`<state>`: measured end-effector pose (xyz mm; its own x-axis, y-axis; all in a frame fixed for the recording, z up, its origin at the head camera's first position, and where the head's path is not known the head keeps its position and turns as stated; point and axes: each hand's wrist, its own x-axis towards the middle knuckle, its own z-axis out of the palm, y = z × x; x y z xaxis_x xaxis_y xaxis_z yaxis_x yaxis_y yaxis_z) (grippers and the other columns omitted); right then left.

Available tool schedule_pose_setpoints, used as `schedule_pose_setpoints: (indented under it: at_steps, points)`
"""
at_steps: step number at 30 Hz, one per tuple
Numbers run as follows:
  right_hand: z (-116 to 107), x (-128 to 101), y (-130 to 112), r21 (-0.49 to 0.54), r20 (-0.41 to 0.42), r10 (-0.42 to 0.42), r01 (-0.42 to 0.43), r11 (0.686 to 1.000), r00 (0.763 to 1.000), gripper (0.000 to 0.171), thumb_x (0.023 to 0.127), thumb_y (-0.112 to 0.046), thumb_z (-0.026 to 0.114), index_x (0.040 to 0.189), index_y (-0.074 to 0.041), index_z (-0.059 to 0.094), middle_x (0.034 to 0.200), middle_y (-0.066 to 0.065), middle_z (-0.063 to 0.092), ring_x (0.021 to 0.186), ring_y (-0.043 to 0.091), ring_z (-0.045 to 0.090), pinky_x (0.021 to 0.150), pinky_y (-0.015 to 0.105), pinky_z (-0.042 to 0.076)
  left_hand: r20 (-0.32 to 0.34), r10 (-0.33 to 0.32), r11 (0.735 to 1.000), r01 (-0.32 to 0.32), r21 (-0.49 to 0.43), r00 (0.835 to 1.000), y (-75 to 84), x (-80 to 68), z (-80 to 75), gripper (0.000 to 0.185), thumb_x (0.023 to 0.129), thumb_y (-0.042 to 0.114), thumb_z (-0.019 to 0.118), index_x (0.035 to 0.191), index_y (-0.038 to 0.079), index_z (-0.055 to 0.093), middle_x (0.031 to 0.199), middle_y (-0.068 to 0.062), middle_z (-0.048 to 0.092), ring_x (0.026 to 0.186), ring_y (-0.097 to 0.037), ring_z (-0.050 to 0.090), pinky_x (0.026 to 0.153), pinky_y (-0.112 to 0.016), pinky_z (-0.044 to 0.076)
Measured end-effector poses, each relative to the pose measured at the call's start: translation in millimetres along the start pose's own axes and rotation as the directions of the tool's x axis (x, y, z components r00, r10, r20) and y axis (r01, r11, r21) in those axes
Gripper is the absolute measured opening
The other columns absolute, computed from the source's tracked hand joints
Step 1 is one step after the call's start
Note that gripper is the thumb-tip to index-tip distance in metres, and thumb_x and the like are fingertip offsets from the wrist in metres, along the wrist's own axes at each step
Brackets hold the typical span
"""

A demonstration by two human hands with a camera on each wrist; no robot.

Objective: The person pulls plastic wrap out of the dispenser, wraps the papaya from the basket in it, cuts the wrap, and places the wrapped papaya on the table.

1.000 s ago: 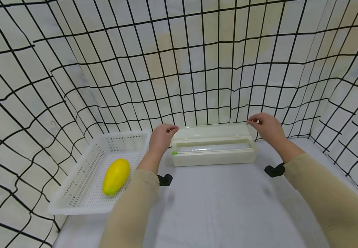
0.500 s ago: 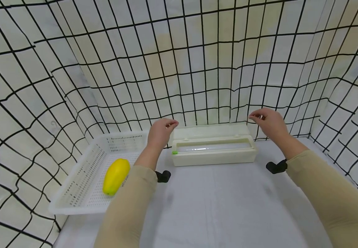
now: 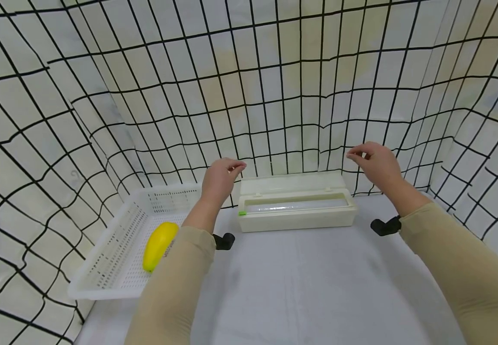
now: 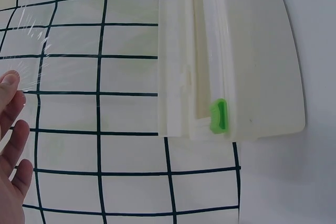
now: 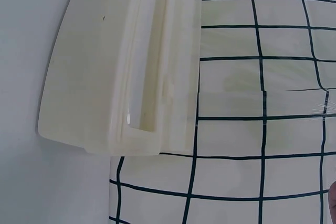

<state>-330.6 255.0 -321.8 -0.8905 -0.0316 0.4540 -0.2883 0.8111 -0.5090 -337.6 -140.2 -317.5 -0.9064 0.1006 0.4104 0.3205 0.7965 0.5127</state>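
Note:
A cream cling film dispenser (image 3: 296, 221) lies on the table with its lid raised and a film roll (image 3: 296, 206) inside. A small green slider (image 4: 219, 116) sits at its left end. My left hand (image 3: 220, 179) is raised above the dispenser's left end, thumb and fingertip pinching a corner of clear cling film (image 4: 31, 32), creased near the fingers. Above the right end, my right hand (image 3: 378, 165) pinches the opposite side of the film. In the right wrist view only creases in the film and a sliver of a finger (image 5: 333, 203) show at the edge.
Left of the dispenser stands a white perforated basket (image 3: 102, 293) holding a yellow papaya-like fruit (image 3: 158, 247), partly covered by my left sleeve. A black wire grid (image 3: 283, 100) rises behind and on both sides. White cloth (image 3: 309, 287) covers the table.
Both hands have risen and moved away from the raised lid, keeping their pinch. My left forearm has shifted left and hides more of the yellow fruit. The dispenser has stayed put.

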Motion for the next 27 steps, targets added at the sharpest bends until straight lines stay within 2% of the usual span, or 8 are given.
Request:
schedule_pose_setpoints:
  at_steps: [8, 27]
  points:
    - [-9.1, 3.8, -6.5, 0.001, -0.023, -0.026, 0.026, 1.0, 0.999, 0.03, 0.1, -0.032, 0.06, 0.111, -0.007, 0.072, 0.102, 0.011, 0.063, 0.08, 0.026, 0.049, 0.06, 0.039, 0.04, -0.024, 0.009, 1.0, -0.01, -0.021, 1.0, 3.7, 2.9, -8.5, 0.027, 0.098, 0.035, 0.061, 0.115, 0.019, 0.075, 0.116, 0.001, 0.068, 0.11, -0.021, 0.059, 0.089, -0.04, 0.049]
    - [-31.3, 13.4, -27.3, -0.009, -0.056, -0.061, 0.06, 0.998, 0.997, 0.033, 0.101, -0.033, 0.056, 0.114, -0.007, 0.072, 0.108, 0.012, 0.064, 0.085, 0.025, 0.051, 0.063, 0.039, 0.04, -0.063, 0.025, 1.0, -0.025, -0.002, 0.998, 18.6, 6.9, -33.4, 0.027, 0.099, 0.034, 0.061, 0.117, 0.019, 0.074, 0.113, -0.001, 0.068, 0.099, -0.02, 0.059, 0.082, -0.039, 0.05]
